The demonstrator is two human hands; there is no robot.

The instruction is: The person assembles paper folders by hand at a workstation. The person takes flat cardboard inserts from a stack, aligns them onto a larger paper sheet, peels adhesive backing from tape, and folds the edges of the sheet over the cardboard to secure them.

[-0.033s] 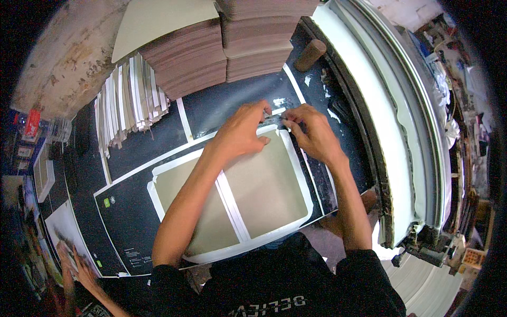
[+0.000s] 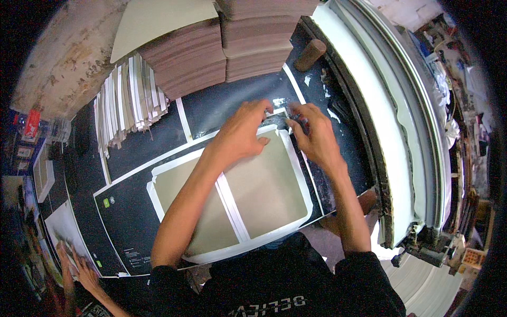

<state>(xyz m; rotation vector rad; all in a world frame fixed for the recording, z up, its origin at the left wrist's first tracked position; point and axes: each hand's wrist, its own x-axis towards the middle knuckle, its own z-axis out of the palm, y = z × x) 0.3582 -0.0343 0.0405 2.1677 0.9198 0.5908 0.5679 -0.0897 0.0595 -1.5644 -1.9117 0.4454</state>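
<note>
In front of me lies a flat case cover with two grey-beige board panels, white folded edges and a white strip down its middle. Over its far edge is my left hand, thumb apart from the bent fingers, fingertips beside a small white-edged dark corner piece. I cannot make out anything held there. Just right of that piece, by the cover's far right corner, my right hand has its thumb and fingers apart. Its fingertips are smeared by motion; nothing shows between them.
Tall stacks of board and a bundle of white and grey strips stand at the back. A brown cylinder sits near the long white-and-grey machine on the right. Another person's hands work on a sheet at lower left.
My right fingers have parted from their pinch and shifted slightly up and right, showing more of the white-edged corner piece. My left hand stays nearly still.
</note>
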